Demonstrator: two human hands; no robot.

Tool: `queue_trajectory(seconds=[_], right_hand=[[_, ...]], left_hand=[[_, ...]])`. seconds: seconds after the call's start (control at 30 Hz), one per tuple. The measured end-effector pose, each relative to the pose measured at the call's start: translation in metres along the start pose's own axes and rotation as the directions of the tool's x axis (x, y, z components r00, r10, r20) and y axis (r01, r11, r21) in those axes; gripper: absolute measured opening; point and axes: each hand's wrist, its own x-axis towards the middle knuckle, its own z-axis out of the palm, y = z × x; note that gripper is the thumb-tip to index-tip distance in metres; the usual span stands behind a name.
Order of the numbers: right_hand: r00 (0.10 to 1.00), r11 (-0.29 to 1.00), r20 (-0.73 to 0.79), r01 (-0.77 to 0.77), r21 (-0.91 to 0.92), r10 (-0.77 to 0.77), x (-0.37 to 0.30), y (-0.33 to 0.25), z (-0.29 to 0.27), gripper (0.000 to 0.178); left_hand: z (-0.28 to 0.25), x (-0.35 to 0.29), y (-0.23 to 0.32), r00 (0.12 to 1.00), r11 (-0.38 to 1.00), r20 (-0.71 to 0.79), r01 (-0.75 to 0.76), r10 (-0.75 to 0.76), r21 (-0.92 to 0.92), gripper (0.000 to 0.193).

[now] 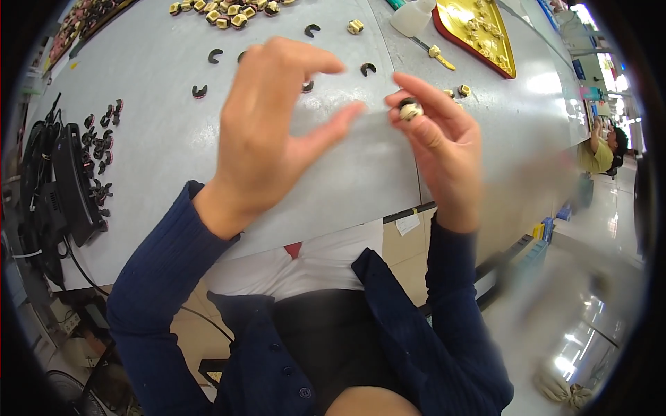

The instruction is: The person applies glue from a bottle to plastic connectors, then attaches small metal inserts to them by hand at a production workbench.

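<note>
My right hand (447,142) pinches a small cream figurine head (411,109) with a black piece on its upper side, between thumb and fingers. My left hand (263,121) hovers over the grey table with thumb and index finger wide apart and nothing between them. Small black C-shaped pieces lie around it: one black C-shaped piece (216,56) beyond its knuckles, another (200,91) to its left, and a third (368,69) between the two hands. Part of another is hidden behind the left hand. A cream block-like piece (355,27) lies farther off.
A pile of cream pieces (223,10) sits at the far edge. A yellow tray (510,59) with a red rim, a white bottle (412,19) and a yellow-tipped tool (442,59) are at far right. Clusters of black pieces (104,145) lie left, beside a black device (75,184). Another person (600,149) sits at far right.
</note>
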Motion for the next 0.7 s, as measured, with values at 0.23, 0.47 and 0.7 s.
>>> queue_trajectory(seconds=[0.23, 0.47, 0.7], right_hand=[[0.869, 0.690, -0.262, 0.119, -0.714, -0.420, -0.008, -0.011, -0.041, 0.015], [0.856, 0.241, 0.003, 0.149, -0.959, -0.516, 0.008, -0.018, -0.056, 0.022], [0.902, 0.112, 0.141, 0.203, -0.973, -0.409, 0.018, -0.012, -0.048, 0.020]], left_hand=[[-0.003, -0.003, -0.003, 0.980, 0.846, 0.150, 0.034, -0.134, 0.532, 0.031], [0.001, -0.003, -0.004, 0.973, 0.885, 0.168, 0.066, -0.160, 0.461, 0.027], [0.004, -0.002, -0.004, 0.970, 0.927, 0.157, 0.122, -0.188, 0.356, 0.026]])
